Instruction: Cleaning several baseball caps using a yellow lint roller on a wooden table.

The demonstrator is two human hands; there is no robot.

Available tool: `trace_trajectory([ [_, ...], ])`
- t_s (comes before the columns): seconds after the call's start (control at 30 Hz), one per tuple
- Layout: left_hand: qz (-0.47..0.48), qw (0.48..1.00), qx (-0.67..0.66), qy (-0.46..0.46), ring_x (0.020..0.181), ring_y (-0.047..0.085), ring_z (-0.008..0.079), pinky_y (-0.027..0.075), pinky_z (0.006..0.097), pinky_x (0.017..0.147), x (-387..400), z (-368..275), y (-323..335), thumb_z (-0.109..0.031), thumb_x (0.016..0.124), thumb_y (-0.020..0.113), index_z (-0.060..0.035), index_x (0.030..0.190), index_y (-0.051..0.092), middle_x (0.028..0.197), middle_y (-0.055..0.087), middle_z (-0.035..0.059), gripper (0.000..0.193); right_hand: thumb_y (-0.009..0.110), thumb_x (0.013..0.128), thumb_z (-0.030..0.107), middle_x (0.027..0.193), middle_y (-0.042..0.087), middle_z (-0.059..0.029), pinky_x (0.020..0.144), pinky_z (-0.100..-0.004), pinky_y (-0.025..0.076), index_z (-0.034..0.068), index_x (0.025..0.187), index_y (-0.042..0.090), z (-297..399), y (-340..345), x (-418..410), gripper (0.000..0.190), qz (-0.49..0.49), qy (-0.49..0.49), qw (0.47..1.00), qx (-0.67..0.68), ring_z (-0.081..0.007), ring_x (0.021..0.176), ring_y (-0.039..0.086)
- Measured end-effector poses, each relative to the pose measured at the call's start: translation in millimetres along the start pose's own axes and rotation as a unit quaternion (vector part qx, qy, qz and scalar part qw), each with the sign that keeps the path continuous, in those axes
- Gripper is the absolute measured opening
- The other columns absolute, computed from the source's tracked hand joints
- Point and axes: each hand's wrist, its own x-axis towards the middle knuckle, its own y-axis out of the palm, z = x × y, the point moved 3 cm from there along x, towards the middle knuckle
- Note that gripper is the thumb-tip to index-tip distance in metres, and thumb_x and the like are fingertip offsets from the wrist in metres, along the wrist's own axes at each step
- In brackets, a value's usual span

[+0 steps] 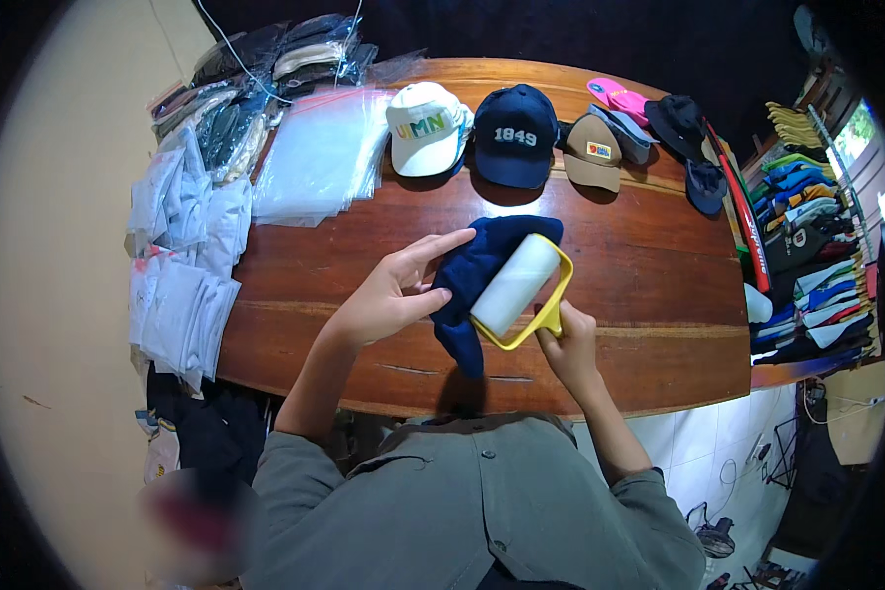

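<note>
A dark navy cap (464, 273) is in front of me above the wooden table, its narrow end pointing down toward my body. My left hand (402, 287) lies against the cap's left side, with thumb and index finger apart at its edge; whether it bears the cap is hard to tell. My right hand (571, 339) is closed around the yellow handle of a lint roller (518, 284). The roller's white cylinder lies slanted over the right part of the cap. The rest of the cap is hidden behind the roller.
White (424, 129), navy (516, 136) and tan (594, 151) caps stand along the back of the wooden table (664, 295), with more hats at right. Clear plastic bags (324, 155) and packed garments (184, 317) lie at left. Clothes (818, 243) hang beyond the right edge.
</note>
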Motion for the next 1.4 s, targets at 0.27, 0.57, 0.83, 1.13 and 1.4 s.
trace_trajectory([
  [0.27,-0.001,1.0,0.004,0.027,0.122,0.042,0.0201,0.035,0.0333,0.104,6,6,6,0.008,0.069,0.05,-0.0014,0.143,0.028,0.137,0.036,0.0133,0.077,0.064,0.073,0.004,0.067,0.059,-0.0169,0.051,-0.032,0.043,-0.002,0.081,0.056,-10,9,-10,0.013,0.016,0.066,0.996,0.061,-0.0251,0.058,0.062],
  [0.57,-0.009,0.995,-0.099,0.008,0.121,0.043,0.019,0.042,0.029,0.096,0,32,20,0.007,0.082,0.049,-0.003,0.139,0.035,0.131,0.037,0.0082,0.06,0.059,0.075,0.001,0.065,0.061,-0.012,0.054,-0.0286,0.045,-0.004,0.088,0.058,32,13,36,0.014,-0.057,0.035,0.988,0.14,-0.0165,0.06,0.062],
  [0.83,-0.113,0.987,0.037,0.104,0.109,0.052,0.0155,0.047,0.0252,0.088,-1,18,4,0.012,0.084,0.047,-0.0005,0.13,0.046,0.123,0.045,0.0082,0.048,0.059,0.073,0.001,0.063,0.058,-0.0128,0.052,-0.0289,0.043,-0.002,0.084,0.058,8,11,-5,0.012,0.018,0.071,0.991,0.109,-0.015,0.056,0.059],
  [1.13,-0.171,0.953,0.179,0.176,0.093,0.058,0.0167,0.052,0.026,0.081,2,27,6,0.011,0.074,0.06,-0.0039,0.113,0.059,0.106,0.053,0.0076,0.042,0.061,0.076,0.003,0.059,0.054,-0.0089,0.048,-0.0281,0.038,-0.003,0.079,0.057,23,21,-11,0.007,0.028,0.117,0.979,0.166,-0.01,0.053,0.051],
  [1.4,-0.137,0.968,0.159,0.138,0.098,0.06,0.0182,0.052,0.0288,0.086,8,25,5,0.011,0.073,0.061,-0.0004,0.108,0.059,0.106,0.056,0.0084,0.037,0.058,0.08,0.004,0.067,0.06,-0.0037,0.052,-0.0247,0.042,-0.004,0.086,0.058,44,20,24,0.01,-0.021,0.056,0.981,0.183,-0.0067,0.059,0.053],
])
